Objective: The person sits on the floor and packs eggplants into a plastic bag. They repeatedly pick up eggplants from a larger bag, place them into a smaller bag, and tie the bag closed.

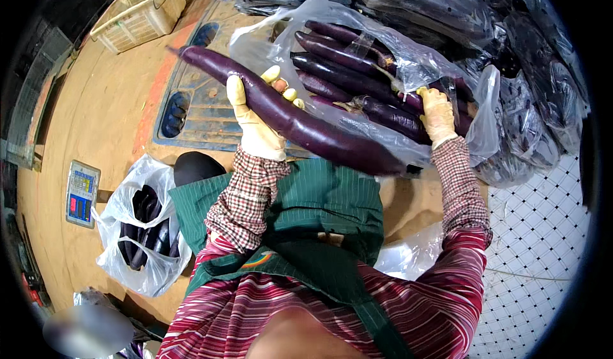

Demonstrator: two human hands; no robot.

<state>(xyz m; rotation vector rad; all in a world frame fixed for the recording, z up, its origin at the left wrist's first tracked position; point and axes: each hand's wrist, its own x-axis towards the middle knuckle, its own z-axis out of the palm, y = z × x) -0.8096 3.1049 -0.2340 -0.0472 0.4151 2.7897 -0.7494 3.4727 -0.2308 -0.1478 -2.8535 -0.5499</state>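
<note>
My left hand (258,119), in a pale glove with one fingertip bare, grips a long purple eggplant (292,119) slantwise above a blue plastic pallet (210,119). To the right lies a clear plastic bag (316,9) with several eggplants (345,76) in it, its mouth spread wide. My right hand (438,115), also gloved, reaches over the bag's right part, its fingers bent at the film and the eggplants. Whether the fingers close on the film or on an eggplant I cannot tell.
Bagged eggplants (426,5) are piled behind and at the right. A cream plastic basket (139,19) stands at upper left. Left of my lap are a digital scale (82,194) and an open bag of eggplants (143,273). White patterned flooring (531,229) lies at right.
</note>
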